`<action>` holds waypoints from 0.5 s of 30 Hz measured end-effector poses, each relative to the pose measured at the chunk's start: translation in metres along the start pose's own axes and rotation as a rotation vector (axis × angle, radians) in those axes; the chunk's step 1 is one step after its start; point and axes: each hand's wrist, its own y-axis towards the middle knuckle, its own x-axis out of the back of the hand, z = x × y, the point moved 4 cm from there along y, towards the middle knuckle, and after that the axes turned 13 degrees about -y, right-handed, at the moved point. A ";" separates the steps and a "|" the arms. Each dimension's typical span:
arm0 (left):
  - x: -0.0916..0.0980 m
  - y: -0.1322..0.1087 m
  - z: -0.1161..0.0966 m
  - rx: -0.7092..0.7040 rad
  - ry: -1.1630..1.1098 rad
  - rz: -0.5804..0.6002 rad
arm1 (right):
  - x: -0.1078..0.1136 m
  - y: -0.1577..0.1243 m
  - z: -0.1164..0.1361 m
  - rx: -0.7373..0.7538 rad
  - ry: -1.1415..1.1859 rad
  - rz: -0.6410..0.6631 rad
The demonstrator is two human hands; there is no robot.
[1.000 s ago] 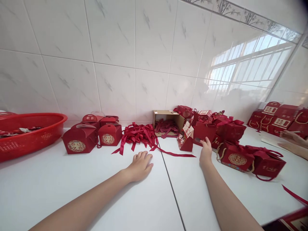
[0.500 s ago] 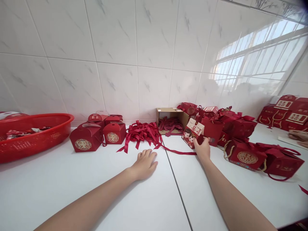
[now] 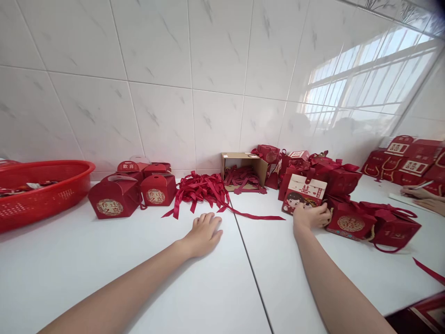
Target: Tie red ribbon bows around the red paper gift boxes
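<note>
My right hand (image 3: 311, 216) is on the front of a red and cream gift box (image 3: 306, 189) printed with cartoon figures, its fingers curled at the lower edge. The box stands among other red boxes at the right. My left hand (image 3: 203, 235) lies flat on the white table (image 3: 194, 287), fingers slightly apart, holding nothing. Just beyond it is a heap of red ribbons (image 3: 201, 188), and one loose ribbon (image 3: 257, 216) stretches right toward my right hand. Two red boxes with round gold labels, a larger box (image 3: 113, 197) and a smaller box (image 3: 158, 190), stand left of the heap.
A red plastic basket (image 3: 45, 204) with small packets sits at the far left. Behind the ribbons, a cardboard box (image 3: 239, 160) lies open with more ribbon inside. Ribboned red boxes (image 3: 351, 218) crowd the right. At the far right edge, another person's hands (image 3: 422, 197) hold a pen over paper.
My right hand has moved right with the cartoon gift box, which now faces forward beside the other boxes. My left hand stays on the table. The view has shifted slightly.
</note>
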 end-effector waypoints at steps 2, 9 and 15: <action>0.000 0.000 0.000 -0.002 -0.003 -0.001 | 0.001 0.000 -0.002 0.006 -0.029 -0.012; -0.001 0.000 0.001 -0.009 -0.003 -0.012 | -0.011 0.001 -0.007 0.159 -0.134 0.189; -0.001 -0.001 0.000 -0.019 0.007 -0.013 | -0.036 -0.002 -0.004 0.428 -0.225 0.548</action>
